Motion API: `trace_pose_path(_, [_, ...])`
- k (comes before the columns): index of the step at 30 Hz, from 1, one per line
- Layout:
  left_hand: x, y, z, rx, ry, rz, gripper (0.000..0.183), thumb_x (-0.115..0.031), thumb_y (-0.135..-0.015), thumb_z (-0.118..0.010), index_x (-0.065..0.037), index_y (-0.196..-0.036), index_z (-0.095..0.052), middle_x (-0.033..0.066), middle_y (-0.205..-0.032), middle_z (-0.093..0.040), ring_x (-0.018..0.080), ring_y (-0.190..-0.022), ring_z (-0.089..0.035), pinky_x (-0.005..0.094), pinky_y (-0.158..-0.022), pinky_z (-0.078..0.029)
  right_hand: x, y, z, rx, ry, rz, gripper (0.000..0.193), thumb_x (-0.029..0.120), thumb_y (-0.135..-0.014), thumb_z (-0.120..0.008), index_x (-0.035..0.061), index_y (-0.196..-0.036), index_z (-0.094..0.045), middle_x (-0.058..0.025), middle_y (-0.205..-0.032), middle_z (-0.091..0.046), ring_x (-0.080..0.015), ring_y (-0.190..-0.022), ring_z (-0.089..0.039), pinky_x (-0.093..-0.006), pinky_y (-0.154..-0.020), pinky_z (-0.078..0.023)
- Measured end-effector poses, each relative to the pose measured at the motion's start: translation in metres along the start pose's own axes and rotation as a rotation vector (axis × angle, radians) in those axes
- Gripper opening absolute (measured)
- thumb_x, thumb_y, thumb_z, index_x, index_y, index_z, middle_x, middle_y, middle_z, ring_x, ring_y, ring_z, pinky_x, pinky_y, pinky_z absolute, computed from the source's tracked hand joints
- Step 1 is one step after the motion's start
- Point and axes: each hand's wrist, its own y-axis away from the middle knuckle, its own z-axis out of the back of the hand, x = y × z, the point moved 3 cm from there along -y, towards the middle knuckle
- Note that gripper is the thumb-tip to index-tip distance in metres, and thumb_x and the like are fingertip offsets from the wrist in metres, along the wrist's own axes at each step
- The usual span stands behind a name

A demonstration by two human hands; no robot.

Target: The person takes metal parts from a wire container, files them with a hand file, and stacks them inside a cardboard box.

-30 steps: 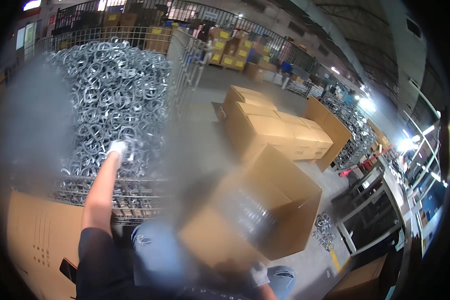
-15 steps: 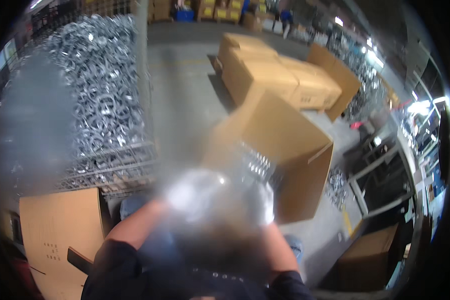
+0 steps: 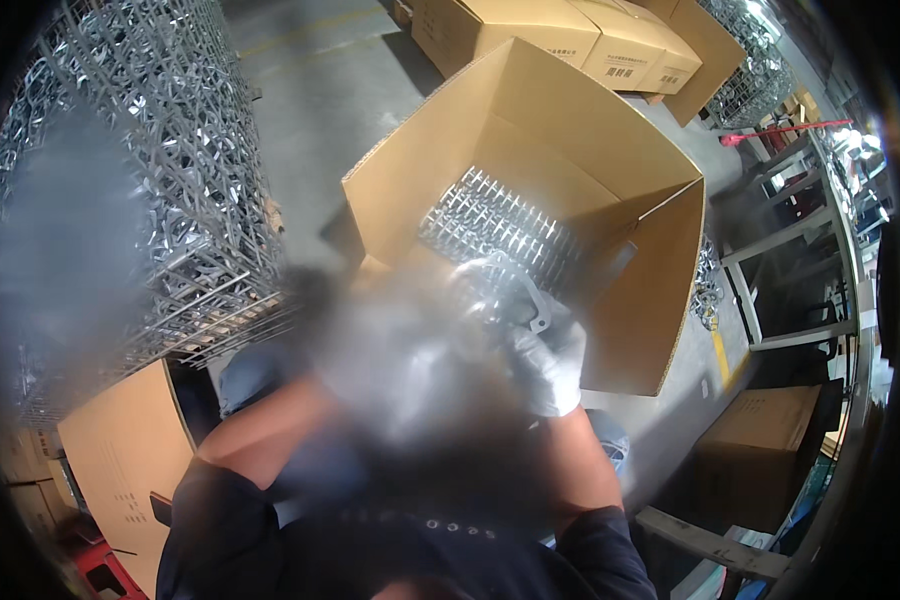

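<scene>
Item one, far left: wire cage (image 3: 170, 170), heaped with bright stamped metal rings, its mesh wall standing left of my arms.

Item two, near left: flat cardboard sheet (image 3: 120, 450), leaning below the cage.

Item three: my left hand (image 3: 390, 350). It was lost in blur in front of my chest; I could not tell whether it gripped anything.

Item four: metal part (image 3: 515, 290), a shiny flanged piece with a hole at one corner, held at the near edge of the open carton. Judged stiff and fairly heavy for its size, slick-faced, edges possibly sharp; best taken by the flat flange, gloved.

Item five: my right hand (image 3: 545, 360), in a white glove, fingers clenched around the metal part.

Item six: open carton (image 3: 610, 160), large, brown, tilted toward me, with rows of the same parts packed against its far inner wall.

Item seven, far right: sealed cartons (image 3: 560, 35) stacked on the floor.
</scene>
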Motion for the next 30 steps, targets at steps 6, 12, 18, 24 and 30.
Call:
trace_pose_path(6, [0.010, 0.002, 0.001, 0.094, 0.226, 0.172, 0.017, -0.005, -0.081, -0.057, 0.003, -0.095, -0.057, 0.0007, -0.077, -0.055, 0.0079, -0.072, -0.053, 0.0227, -0.063, -0.045, 0.002, -0.002, -0.011, -0.087, 0.083, -0.058, 0.020, 0.000, -0.073, -0.063, 0.0000, -0.092, -0.057, -0.0057, -0.078, -0.059, -0.0067, -0.052, -0.049, -0.0190, -0.043, -0.039])
trace_pose_path(12, [0.002, -0.008, 0.003, 0.043, 0.094, 0.112, 0.016, -0.012, -0.082, -0.058, 0.003, -0.089, -0.059, -0.0065, -0.070, -0.046, 0.0012, -0.064, -0.043, 0.0184, -0.056, -0.037, -0.004, -0.007, -0.008, 0.091, -0.210, -0.083, 0.022, 0.002, -0.072, -0.059, -0.0044, -0.093, -0.057, -0.0084, -0.080, -0.058, -0.0095, -0.050, -0.050, -0.0199, -0.044, -0.040])
trace_pose_path(18, [0.006, -0.011, -0.001, 0.230, 0.543, 0.144, 0.069, -0.047, -0.073, -0.065, 0.000, -0.120, -0.041, -0.0011, -0.086, -0.053, 0.0037, -0.077, -0.050, 0.0189, -0.064, -0.043, -0.004, -0.012, -0.016, 0.110, 0.473, 0.579, 0.018, 0.005, -0.067, -0.066, 0.0015, -0.083, -0.060, -0.0139, -0.082, -0.056, -0.0266, -0.069, -0.056, -0.0319, -0.059, -0.045])
trace_pose_path(24, [-0.011, -0.007, -0.017, 0.259, 0.775, 0.106, 0.069, -0.052, -0.073, -0.061, -0.003, -0.118, -0.042, 0.0075, -0.107, -0.054, 0.0165, -0.098, -0.053, 0.0287, -0.083, -0.045, -0.004, 0.001, -0.039, 0.527, 0.695, 0.745, 0.032, 0.014, -0.062, -0.072, 0.0037, -0.091, -0.061, -0.0163, -0.085, -0.058, -0.0297, -0.074, -0.059, -0.0348, -0.061, -0.047])
trace_pose_path(30, [0.039, 0.008, 0.007, 0.216, 0.842, 0.100, 0.078, -0.056, -0.066, -0.066, 0.000, -0.116, -0.045, 0.0081, -0.090, -0.058, 0.0154, -0.078, -0.059, 0.0261, -0.061, -0.051, 0.001, -0.001, -0.021, 0.398, 0.308, 0.668, 0.024, 0.011, -0.077, -0.056, -0.0039, -0.095, -0.052, -0.0113, -0.082, -0.053, -0.0165, -0.059, -0.052, -0.0260, -0.050, -0.042])
